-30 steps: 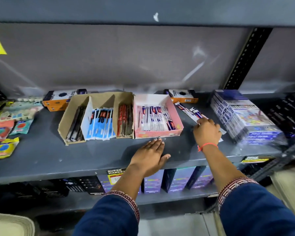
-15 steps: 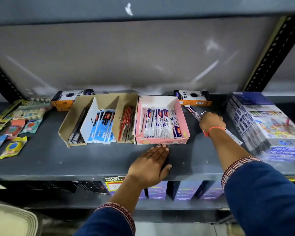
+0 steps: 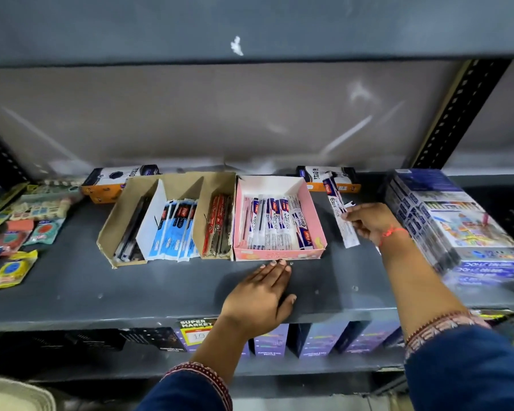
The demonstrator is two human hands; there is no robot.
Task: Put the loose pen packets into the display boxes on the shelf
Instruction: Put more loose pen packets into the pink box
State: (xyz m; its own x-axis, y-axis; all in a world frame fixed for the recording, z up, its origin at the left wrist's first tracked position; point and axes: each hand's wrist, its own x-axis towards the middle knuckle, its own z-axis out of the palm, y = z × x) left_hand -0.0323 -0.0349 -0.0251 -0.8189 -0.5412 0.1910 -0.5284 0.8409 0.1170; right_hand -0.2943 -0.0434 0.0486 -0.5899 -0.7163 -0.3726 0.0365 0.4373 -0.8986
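Observation:
A pink display box (image 3: 316, 221) holds several white-and-blue pen packets on the grey shelf (image 3: 131, 292). To its left a brown cardboard box (image 3: 113, 229) with dividers holds black, blue and red pen packets. My right hand (image 3: 368, 222) grips a loose white-and-blue pen packet (image 3: 337, 207) just right of the pink box, lifted off the shelf and pointing away from me. My left hand (image 3: 260, 295) lies flat on the shelf, fingertips touching the pink box's front wall.
A stack of blue shrink-wrapped boxes (image 3: 457, 226) stands close to the right of my right hand. Two orange-and-black boxes (image 3: 330, 178) lie at the back. Small colourful packets (image 3: 15, 232) cover the shelf's left end. A black upright (image 3: 457, 114) rises at the right.
My right hand closed on the loose pen packet lying right of the pink box and raised it off the shelf. My left hand stayed flat by the box front.

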